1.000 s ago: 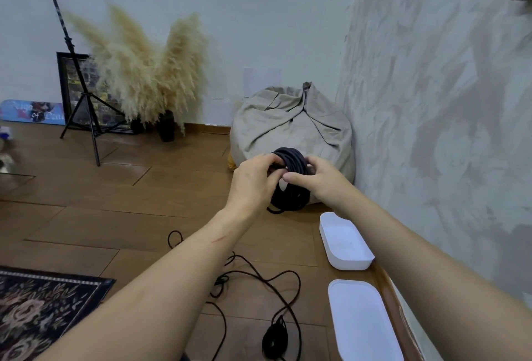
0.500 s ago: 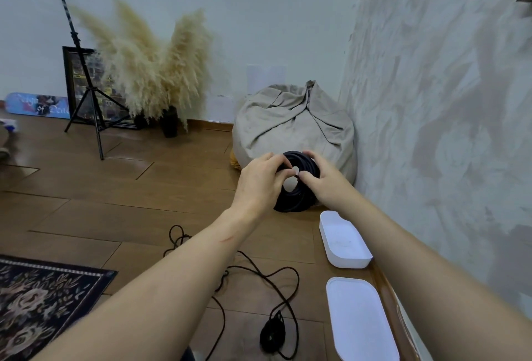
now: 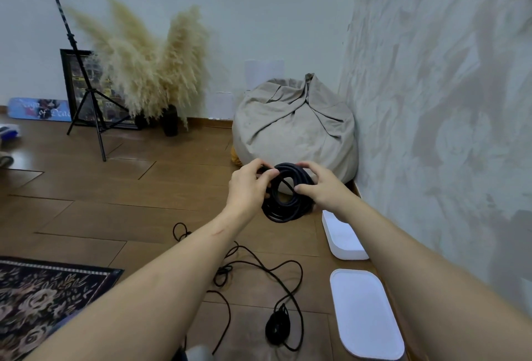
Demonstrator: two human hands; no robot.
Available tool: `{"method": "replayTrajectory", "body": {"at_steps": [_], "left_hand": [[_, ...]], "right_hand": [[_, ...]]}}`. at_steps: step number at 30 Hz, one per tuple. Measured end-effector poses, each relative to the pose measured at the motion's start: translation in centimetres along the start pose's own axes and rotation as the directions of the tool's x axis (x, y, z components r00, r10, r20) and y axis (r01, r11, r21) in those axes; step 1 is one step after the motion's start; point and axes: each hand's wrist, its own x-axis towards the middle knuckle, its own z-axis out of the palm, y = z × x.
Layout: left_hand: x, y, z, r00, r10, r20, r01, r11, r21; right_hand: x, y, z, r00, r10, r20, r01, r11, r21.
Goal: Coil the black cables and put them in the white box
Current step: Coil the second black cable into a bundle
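Left hand: the left hand (image 3: 248,188) has its fingers curled round the upper left rim of the coiled black cable (image 3: 283,211).
Right hand: the right hand (image 3: 324,189) pinches the coil's right side, thumb on the front, fingers over the top.
Coil: held upright in the air between both hands, its hole facing the camera.
White box: the white box (image 3: 349,254) sits on the floor (image 3: 121,211) just below the right hand, open side up.
Flat white piece: a white lid-like piece (image 3: 365,314) lies nearer the person, under the right forearm.
Loose cable: a loose black cable (image 3: 259,267) sprawls on the floor below the left forearm.
Beyond the hands: a grey beanbag (image 3: 293,127).
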Motion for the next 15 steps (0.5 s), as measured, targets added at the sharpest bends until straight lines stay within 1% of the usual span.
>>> {"method": "replayTrajectory", "body": {"at_steps": [3,8,10,12,15], "left_hand": [[0.3,-0.6,-0.6,0.999,0.035,-0.013,-0.034,0.993,0.111],[0.3,-1.4,-0.4,0.996,0.081,-0.039,-0.073,0.983,0.169],[0.2,-2.3,-0.1,0.997,0.069,-0.043,-0.061,0.981,0.183],[0.1,-3.5,0.1,0.998,0.015,-0.055,-0.007,0.991,0.135],[-0.5,-6.1,1.3,0.988,-0.126,-0.093,0.125,0.992,-0.023]], "right_hand": [[0.6,0.4,0.7,1.0,-0.016,0.0,0.016,1.0,0.025],[1.1,1.8,1.7,0.999,-0.029,-0.012,0.03,0.997,0.07],[1.2,2.6,2.0,0.999,-0.042,-0.006,0.043,0.997,0.071],[1.3,3.5,2.4,0.999,-0.049,0.003,0.049,0.996,0.076],[1.6,5.7,3.1,0.999,-0.043,-0.009,0.043,0.998,0.034]]}}
